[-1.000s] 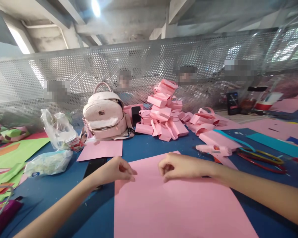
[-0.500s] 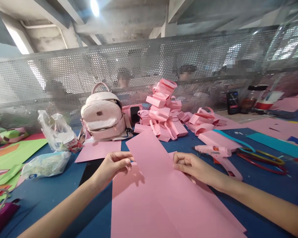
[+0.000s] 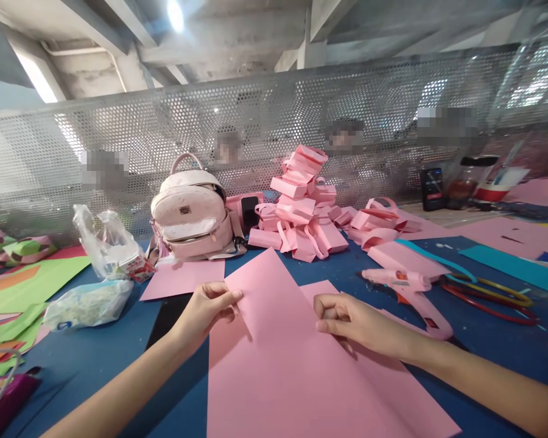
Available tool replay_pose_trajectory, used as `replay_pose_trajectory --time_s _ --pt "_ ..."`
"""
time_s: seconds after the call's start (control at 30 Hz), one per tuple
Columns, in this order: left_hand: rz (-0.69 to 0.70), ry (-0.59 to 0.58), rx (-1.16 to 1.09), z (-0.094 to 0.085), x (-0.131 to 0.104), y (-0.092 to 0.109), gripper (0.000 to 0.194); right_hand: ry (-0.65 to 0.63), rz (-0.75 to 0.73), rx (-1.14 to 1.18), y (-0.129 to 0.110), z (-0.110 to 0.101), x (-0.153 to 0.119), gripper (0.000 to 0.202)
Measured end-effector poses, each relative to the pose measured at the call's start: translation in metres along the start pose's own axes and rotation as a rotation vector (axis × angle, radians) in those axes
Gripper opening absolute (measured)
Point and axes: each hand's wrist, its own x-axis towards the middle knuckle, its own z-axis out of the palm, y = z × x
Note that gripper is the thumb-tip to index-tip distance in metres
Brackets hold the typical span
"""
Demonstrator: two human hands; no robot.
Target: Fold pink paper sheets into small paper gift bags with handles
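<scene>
A large pink paper sheet [image 3: 267,304] slants up in front of me, its near part over more pink paper [image 3: 420,395] on the table. My left hand [image 3: 210,310] pinches the sheet's left edge between thumb and fingers. On the opposite side, my right hand [image 3: 347,319] has curled fingers and thumb closed on its right edge. The fingertips behind the paper are partly hidden. To the right of that hand lies a pink glue gun [image 3: 404,283].
A pile of folded pink paper pieces [image 3: 296,207] stands ahead, beside a pale backpack [image 3: 187,213]. Plastic bags [image 3: 91,304] lie at left, near green paper [image 3: 50,277]. Coloured loops [image 3: 488,298] and a blue strip [image 3: 506,264] are at right. A perforated metal screen [image 3: 265,109] runs behind.
The raised end of the pink sheet has tipped lower and toward me. My left hand, just off the edge before, now grips it; the right hand has shifted slightly down.
</scene>
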Motion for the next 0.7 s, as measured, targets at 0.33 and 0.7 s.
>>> replay_pose_trajectory --time_s 0.33,0.7 --pt "-0.040 0.008 0.073 0.008 -0.006 -0.005 0.040 -0.121 -0.126 0.213 -0.017 0.014 0.010 0.051" --pt "-0.060 0.011 0.097 0.015 -0.010 -0.002 0.046 0.033 -0.084 0.350 -0.027 0.039 0.031 0.064"
